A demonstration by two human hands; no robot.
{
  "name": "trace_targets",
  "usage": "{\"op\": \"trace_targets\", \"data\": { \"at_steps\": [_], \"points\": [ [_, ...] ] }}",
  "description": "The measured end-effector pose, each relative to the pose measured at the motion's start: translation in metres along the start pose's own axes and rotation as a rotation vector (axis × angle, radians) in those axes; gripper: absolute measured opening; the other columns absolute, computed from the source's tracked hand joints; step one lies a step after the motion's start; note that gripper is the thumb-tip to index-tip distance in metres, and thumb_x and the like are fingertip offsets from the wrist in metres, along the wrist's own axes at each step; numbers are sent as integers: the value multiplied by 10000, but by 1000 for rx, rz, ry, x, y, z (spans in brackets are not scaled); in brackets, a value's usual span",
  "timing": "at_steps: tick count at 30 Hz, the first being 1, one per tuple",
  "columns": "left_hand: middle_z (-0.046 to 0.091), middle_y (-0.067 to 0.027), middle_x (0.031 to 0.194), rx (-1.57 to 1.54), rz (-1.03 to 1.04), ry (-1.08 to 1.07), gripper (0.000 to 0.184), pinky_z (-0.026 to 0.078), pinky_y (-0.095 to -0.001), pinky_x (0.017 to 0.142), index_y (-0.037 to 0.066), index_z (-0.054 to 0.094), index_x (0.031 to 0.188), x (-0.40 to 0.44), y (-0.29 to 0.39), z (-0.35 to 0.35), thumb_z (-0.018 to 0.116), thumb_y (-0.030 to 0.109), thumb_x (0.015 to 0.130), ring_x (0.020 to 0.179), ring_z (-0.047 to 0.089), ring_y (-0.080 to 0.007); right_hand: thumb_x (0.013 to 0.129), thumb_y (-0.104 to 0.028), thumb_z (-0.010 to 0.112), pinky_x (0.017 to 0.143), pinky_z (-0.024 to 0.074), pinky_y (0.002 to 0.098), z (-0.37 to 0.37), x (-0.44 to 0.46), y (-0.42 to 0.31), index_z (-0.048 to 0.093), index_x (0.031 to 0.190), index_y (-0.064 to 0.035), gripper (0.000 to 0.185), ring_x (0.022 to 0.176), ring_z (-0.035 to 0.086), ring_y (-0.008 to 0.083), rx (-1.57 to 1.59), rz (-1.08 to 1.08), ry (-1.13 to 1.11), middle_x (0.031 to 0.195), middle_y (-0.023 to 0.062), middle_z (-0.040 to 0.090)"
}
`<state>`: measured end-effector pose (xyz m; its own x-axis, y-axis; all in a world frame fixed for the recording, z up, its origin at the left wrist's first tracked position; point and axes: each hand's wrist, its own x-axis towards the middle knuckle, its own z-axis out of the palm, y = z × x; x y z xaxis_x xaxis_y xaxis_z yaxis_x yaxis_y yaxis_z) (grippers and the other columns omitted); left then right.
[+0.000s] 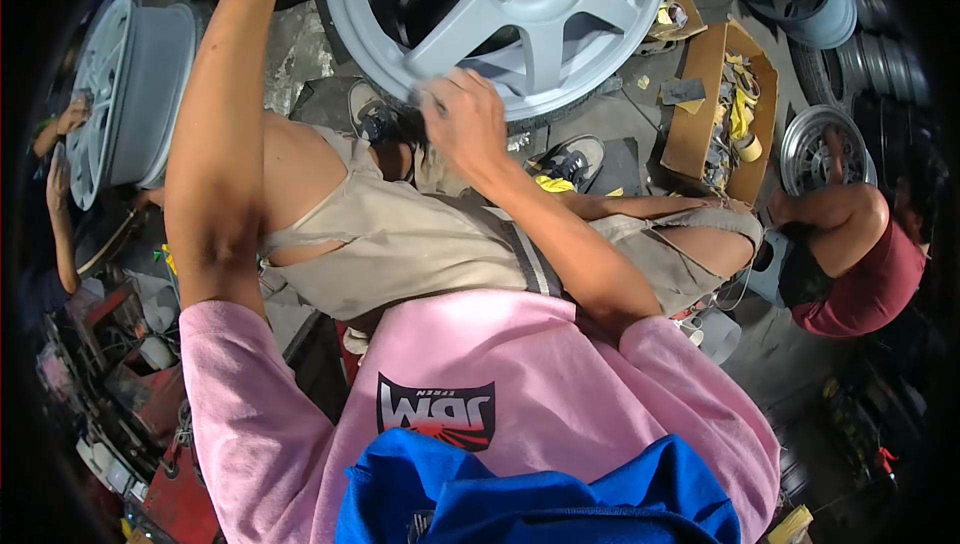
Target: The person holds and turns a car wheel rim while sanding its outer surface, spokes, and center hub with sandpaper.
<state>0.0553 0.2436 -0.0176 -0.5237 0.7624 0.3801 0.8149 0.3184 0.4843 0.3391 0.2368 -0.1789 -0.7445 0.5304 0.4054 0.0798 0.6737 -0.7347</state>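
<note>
Blue cloth (540, 499) bunches at the person's chest over a pink shirt (540, 364), and past the thighs, just ahead of the feet, sits the thing being handled: a grey wheel (541, 59), its spoked face toward the person. What worries me is the right hand (465, 122), so close to the wheel's near edge; a slip could bark the knuckles on the lip or a spoke, and a hurried move would make that likelier. A careless shove might also tip the wheel, since I can't make out how firmly it is propped, or nudge it toward the box (690, 139) of tape and scraps nearby. As for pose, the right elbow is bent, the forearm slants inward above the lap, and the wrist hangs just short of the near edge. Those fingers curl inward, but blur hides whether they grip anything. The left arm (215, 164) is held nearly straight, slanting ahead on the wheel's left side, its hand out of sight, so I can't say what its fingers do. Off to the right, another person (870, 289) in maroon crouches by a second wheel (803, 144).
</note>
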Motion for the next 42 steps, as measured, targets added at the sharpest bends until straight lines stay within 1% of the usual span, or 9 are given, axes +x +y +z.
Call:
{"op": "trace_targets", "data": {
  "at_steps": [9,17,19,25,31,36,38,39,42],
  "points": [
    [670,-202,668,123,2,17,339,482,-425,597,-23,760,910,-4,13,-9,731,314,920,561,600,-235,813,-28,695,840,514,466,-7,-11,6,755,930,-29,132,913,651,363,-19,-9,-89,931,141,686],
    [684,-184,678,53,38,24,355,491,-425,606,-18,746,857,-7,11,-4,710,327,934,578,632,-261,835,-47,683,793,504,482,17,32,-25,698,817,-19,36,834,627,382,105,61,45,817,152,635],
    [694,-183,689,47,49,36,361,498,-426,614,-16,747,858,-5,10,-4,706,334,937,592,651,-274,836,-50,695,817,513,455,1,4,6,753,935,-31,116,891,635,368,96,-49,-53,907,150,673],
    [717,-175,719,73,16,13,369,510,-421,630,-5,756,886,-8,11,-8,700,356,938,632,686,-294,819,-90,707,857,486,448,-124,-28,166,772,1060,-83,251,994,612,276,-668,-415,-466,1018,57,692],
    [716,-177,717,74,-56,-1,368,513,-412,634,-5,765,922,-9,16,-7,707,359,937,633,689,-267,861,-141,649,935,476,425,-165,13,190,754,961,-100,150,1094,598,247,-915,-485,-593,1064,35,689],
    [722,-162,715,27,-59,-11,366,512,-399,632,-18,765,922,-8,18,-8,711,343,939,625,677,-229,834,-111,712,915,505,451,-93,-36,114,766,977,-83,156,1049,611,264,-545,-321,-426,1022,61,695],
    [721,-163,711,42,-45,-6,374,510,-393,628,-21,767,917,-7,14,-5,716,349,937,621,674,-219,854,-105,745,880,542,435,-79,-33,94,786,1027,-83,179,981,658,261,-16,-17,-456,1001,95,732],
    [719,-163,707,50,-36,6,381,508,-386,624,-23,769,912,-8,11,-4,722,355,936,618,671,-208,854,-105,745,880,542,435,-80,-35,95,786,1027,-83,179,981,658,261,-12,-13,-456,1001,95,732],
    [717,-178,738,24,-27,22,380,517,-433,651,-31,736,888,-19,16,-10,714,345,937,663,692,-280,913,-143,742,760,551,343,-101,-38,141,790,1072,-67,183,865,691,135,152,298,-244,1031,77,785]
  ]
}}
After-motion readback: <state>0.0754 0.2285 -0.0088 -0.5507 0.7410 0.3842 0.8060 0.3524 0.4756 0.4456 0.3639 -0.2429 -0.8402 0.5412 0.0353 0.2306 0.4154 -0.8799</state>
